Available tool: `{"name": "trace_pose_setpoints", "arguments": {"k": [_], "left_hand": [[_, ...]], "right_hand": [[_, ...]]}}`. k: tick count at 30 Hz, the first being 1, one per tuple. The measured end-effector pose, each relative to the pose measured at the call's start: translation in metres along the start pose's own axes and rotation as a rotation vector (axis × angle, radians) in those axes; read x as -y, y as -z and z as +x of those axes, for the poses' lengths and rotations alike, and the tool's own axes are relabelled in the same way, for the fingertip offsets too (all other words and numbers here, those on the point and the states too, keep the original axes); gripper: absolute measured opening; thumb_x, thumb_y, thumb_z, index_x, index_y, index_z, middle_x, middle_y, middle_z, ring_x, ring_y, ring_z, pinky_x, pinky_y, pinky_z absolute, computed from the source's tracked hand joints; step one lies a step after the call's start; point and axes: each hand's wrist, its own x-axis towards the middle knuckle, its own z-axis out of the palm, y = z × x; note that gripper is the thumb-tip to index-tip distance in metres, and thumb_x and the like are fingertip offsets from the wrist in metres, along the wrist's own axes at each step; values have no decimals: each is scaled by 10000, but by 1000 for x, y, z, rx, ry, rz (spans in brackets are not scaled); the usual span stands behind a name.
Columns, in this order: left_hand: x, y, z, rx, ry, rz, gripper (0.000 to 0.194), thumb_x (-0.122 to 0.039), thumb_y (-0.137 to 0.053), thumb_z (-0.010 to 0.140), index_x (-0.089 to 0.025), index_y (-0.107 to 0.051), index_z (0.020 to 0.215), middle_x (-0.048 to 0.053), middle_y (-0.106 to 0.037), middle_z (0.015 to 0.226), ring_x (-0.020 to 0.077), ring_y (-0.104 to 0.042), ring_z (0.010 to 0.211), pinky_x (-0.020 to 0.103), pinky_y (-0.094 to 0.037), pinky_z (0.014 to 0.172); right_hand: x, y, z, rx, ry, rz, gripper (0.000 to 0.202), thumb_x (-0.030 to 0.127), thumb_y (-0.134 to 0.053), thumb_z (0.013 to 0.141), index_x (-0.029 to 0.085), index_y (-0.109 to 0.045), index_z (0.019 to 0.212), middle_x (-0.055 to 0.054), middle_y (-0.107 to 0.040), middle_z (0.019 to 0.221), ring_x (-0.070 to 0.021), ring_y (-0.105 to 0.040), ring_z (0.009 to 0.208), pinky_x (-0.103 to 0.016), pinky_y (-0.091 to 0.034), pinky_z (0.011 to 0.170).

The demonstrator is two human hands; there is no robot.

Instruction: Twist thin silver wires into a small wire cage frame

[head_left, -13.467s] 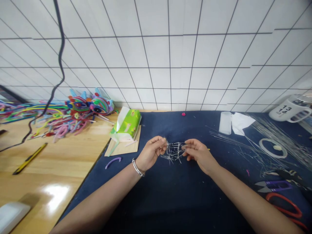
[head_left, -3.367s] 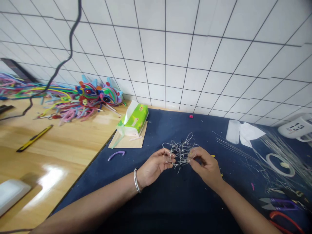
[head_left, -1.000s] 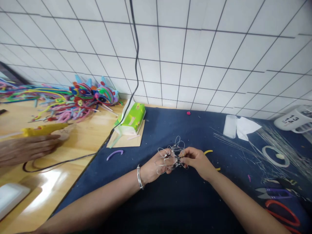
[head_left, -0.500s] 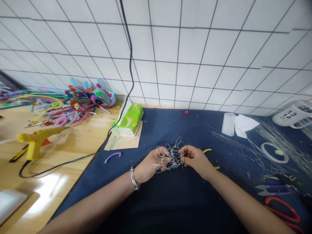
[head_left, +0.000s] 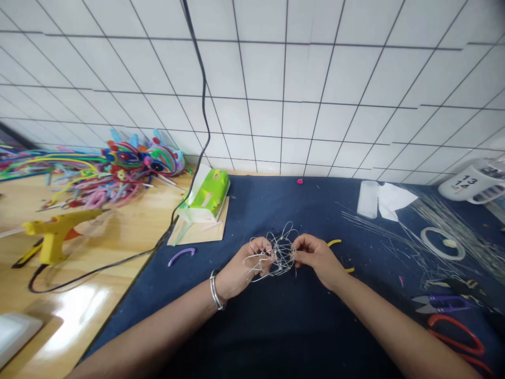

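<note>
Both hands meet over the middle of the dark blue mat [head_left: 276, 326], each pinching a side of one small wire tangle [head_left: 276, 253] — a loose cage of thin silvery loops held just above the cloth. The left hand [head_left: 241, 267] closes fingers and thumb on the tangle's left loops; the right hand [head_left: 317, 257] nips its right side between fingertips, a grip that probably steadies the springy wire from both ends so it keeps its shape.

Toward the mat's right edge lie a spread of straight wire strands [head_left: 398, 231], one tape ring [head_left: 442, 243] and one purple snips [head_left: 442, 302] (all within easy reach of the right hand). On the wooden bench beside the mat's left edge sit one yellow glue gun [head_left: 55, 234], its black cord [head_left: 118, 260], and one green tissue pack [head_left: 207, 196] near the far corner.
</note>
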Motion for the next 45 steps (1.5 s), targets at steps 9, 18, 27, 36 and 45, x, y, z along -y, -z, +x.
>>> {"name": "trace_pose_setpoints", "arguments": {"k": [9, 18, 27, 36, 45], "left_hand": [[-7, 6, -2, -78, -39, 22, 158, -159, -621, 750, -160, -476, 811, -10, -533, 749, 37, -414, 507, 181, -323, 475], [-3, -1, -1, -36, -79, -50, 170, -132, -645, 723, -149, -489, 786, 15, -563, 849, 46, -465, 557, 185, -342, 513], [0, -6, -1, -21, -82, -44, 185, -166, -663, 722, -150, -485, 770, 6, -553, 830, 51, -467, 565, 192, -351, 522], [6, -2, 2, -48, -69, -9, 172, -152, -648, 741, -156, -489, 807, 19, -553, 880, 56, -486, 593, 189, -371, 533], [13, -9, 3, -19, -96, -9, 155, -161, -638, 757, -155, -486, 786, 12, -558, 850, 58, -484, 594, 193, -355, 541]], "right_hand": [[8, 9, 2, -81, -36, -66, 79, 213, -593, 744, 166, -579, 805, 9, -560, 682, -116, -559, 617, -246, -453, 553], [4, -8, -3, 168, -133, 170, 220, 274, -623, 757, 162, -609, 946, -25, -603, 747, -128, -581, 655, -232, -438, 527], [0, -9, -6, 207, -216, 365, 143, 229, -660, 727, 171, -572, 823, 27, -544, 591, -82, -492, 528, -216, -401, 510], [-2, -6, -3, 127, -158, 307, 173, 212, -697, 681, 168, -578, 798, 6, -593, 694, -77, -505, 541, -221, -405, 527], [-1, -11, -4, 142, -177, 287, 211, 291, -694, 678, 148, -587, 790, 34, -515, 618, -53, -405, 462, -195, -330, 423]]}}
